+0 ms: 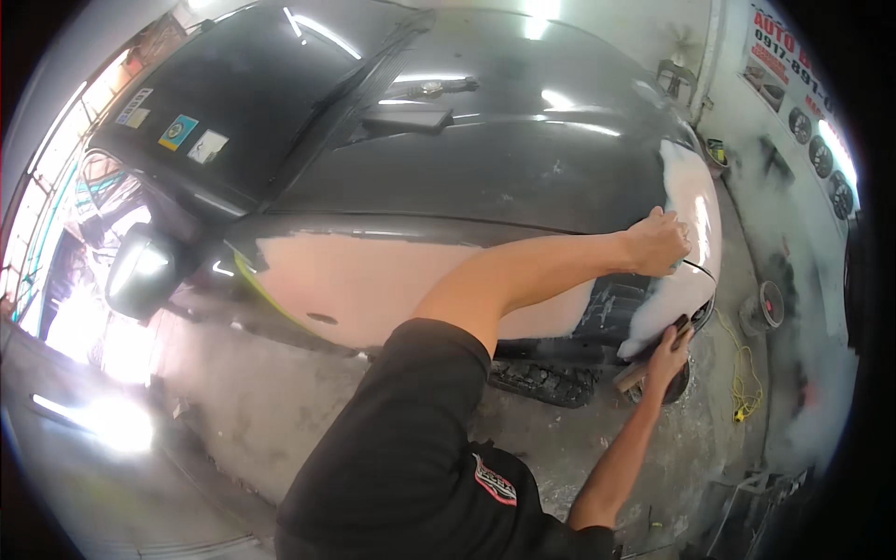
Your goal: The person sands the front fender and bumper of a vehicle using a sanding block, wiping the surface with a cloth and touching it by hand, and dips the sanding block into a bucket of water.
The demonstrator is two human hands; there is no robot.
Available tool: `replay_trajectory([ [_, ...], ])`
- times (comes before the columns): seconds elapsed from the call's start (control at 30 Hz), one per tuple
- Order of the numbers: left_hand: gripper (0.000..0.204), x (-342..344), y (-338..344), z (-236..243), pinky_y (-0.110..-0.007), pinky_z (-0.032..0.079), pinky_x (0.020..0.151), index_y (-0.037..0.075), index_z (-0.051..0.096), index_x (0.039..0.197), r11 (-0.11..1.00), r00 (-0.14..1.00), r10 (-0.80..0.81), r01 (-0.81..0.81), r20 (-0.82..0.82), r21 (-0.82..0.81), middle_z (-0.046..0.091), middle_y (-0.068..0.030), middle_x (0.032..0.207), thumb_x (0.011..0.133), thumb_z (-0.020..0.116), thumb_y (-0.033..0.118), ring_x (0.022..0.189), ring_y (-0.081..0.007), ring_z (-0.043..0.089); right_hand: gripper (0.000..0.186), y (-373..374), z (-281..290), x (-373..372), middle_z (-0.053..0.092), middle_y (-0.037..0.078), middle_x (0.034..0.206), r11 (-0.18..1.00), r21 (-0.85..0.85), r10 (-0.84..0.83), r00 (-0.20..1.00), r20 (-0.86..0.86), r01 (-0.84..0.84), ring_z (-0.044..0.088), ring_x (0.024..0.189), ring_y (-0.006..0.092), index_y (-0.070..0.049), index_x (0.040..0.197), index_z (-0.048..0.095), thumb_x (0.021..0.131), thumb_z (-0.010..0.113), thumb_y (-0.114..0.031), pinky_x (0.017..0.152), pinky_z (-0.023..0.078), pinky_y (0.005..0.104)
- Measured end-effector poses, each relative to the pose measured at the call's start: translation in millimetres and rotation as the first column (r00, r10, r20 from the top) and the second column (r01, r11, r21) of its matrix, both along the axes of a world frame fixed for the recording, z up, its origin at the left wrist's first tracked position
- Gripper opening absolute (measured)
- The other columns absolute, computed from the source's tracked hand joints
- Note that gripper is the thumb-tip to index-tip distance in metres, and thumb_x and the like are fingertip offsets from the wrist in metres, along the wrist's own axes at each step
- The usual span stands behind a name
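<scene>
A dark car has pinkish filler along its side and whitish primer on its front corner. My left hand is on that corner, fingers curled round a small teal object mostly hidden under it. Lower down, my right hand grips a small dark block at the lower edge of the white patch. My left forearm crosses in front of the filled side panel.
A round container and yellow cord lie on the concrete floor at right, beside a wall with a sign. The side mirror juts out at left. Metal items stand at lower right.
</scene>
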State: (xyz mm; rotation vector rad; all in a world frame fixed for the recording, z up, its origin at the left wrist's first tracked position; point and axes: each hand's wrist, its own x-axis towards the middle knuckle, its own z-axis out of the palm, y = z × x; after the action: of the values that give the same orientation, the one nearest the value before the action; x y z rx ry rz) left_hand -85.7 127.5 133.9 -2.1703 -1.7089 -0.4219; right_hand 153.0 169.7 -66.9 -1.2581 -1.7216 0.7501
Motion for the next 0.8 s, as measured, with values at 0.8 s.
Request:
replay_trajectory([
  [0.8,0.032,-13.7,5.4,36.0,-0.042,0.05,0.082,0.003,0.065,0.083,0.975,0.979,-0.186,0.194,0.088,-0.104,0.064,-0.0124,0.092,0.085,0.091,0.023,0.089,-0.0323,0.062,0.074,-115.6,-5.3,-39.5,0.05,0.034,0.141,0.982,0.081,-0.157,0.975,-0.156,0.171,0.052,0.127,0.0525,-0.013,0.161,0.05,0.097,0.073,-0.042,0.106,0.044,0.0597],
])
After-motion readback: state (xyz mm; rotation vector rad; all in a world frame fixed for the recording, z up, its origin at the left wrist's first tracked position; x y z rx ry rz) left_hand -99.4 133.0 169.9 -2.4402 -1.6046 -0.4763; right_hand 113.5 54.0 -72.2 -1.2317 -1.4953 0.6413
